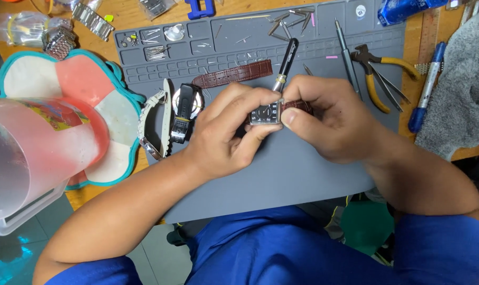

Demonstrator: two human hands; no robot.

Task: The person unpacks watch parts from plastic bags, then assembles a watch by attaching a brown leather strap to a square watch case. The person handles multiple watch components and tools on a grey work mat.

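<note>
Holding a small rectangular watch case point(264, 113) at the centre of the frame, both hands are seen working just above a grey work mat point(282, 179) that covers the tabletop. The left hand point(226, 134) has its grip clamped on the case from the left and from below, while the right hand point(326, 119) is closed on the case's right edge and on a black pen-shaped tool point(285, 63) whose metal tip is set against the top of the case. One reddish-brown strap half point(297, 105) is seen at the case's right side, under the right thumb; whether it is fully seated cannot be told, since the joint is hidden by the fingers. A second brown strap half point(233, 74) lies loose on the mat, up and to the left of the hands, so that side is judged not yet fitted. Just to the left of the left hand, a black-strapped watch point(185, 108) and a white-strapped one point(157, 124) are laid on the mat. Yellow-handled pliers point(378, 74) lie at the upper right, tweezers and small pins point(292, 18) along the mat's top trays, and a translucent plastic jug point(33, 153) fills the left edge.
</note>
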